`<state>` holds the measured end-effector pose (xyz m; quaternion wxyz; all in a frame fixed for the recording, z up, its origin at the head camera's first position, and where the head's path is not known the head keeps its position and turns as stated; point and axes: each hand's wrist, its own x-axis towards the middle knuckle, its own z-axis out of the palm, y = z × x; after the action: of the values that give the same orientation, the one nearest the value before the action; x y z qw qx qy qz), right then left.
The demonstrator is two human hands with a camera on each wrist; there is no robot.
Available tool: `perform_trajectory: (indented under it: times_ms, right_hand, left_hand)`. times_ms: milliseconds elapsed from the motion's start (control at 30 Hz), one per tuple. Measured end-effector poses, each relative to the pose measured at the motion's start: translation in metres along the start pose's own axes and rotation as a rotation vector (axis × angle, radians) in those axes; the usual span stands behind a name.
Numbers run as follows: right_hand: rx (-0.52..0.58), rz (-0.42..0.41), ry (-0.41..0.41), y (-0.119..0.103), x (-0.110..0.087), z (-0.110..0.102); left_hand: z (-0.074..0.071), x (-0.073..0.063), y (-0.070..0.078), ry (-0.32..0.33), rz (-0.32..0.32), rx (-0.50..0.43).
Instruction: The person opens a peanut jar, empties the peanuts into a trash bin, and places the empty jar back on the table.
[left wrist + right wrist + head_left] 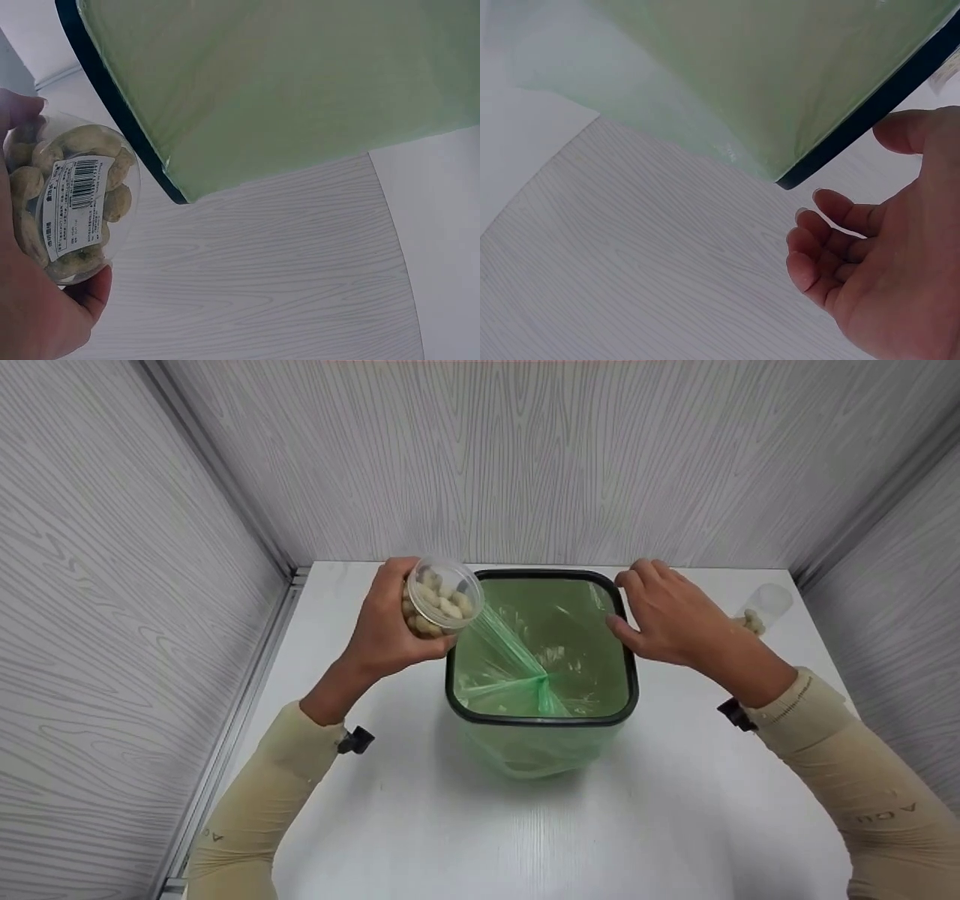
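Note:
My left hand (386, 626) grips a clear plastic jar (443, 594) of what look like peanuts in their shells, beside the left rim of a bin. The jar leans with its round mouth toward the head camera; a white barcode label (75, 202) shows in the left wrist view. Over the bin's black rim (541, 722) hangs a thin green bag (517, 649), gathered into a twist inside. At the right rim is my right hand (664, 615), holding nothing. Its thumb lies right at the rim, and its fingers bend loosely beyond it in the right wrist view.
A second clear container (771, 600) lies on its side at the back right with a few peanuts (751, 622) at its mouth, partly behind the right wrist. The white table (480, 840) is bounded by grey wood-grain panels (480, 457) at the back and sides.

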<state>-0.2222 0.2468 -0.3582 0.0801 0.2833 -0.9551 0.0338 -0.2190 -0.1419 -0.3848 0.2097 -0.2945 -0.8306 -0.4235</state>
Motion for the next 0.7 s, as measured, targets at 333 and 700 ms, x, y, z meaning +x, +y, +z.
perform_trajectory:
  times_ms: [333, 700]
  right_hand:
    - [0.028, -0.087, 0.078, -0.007, 0.003, -0.005]
    - [0.039, -0.186, 0.151, -0.022, 0.012, -0.011]
  left_hand:
    - [0.005, 0.008, 0.013, -0.004, 0.058, 0.04]
    - [0.006, 0.015, 0.025, -0.008, 0.118, 0.092]
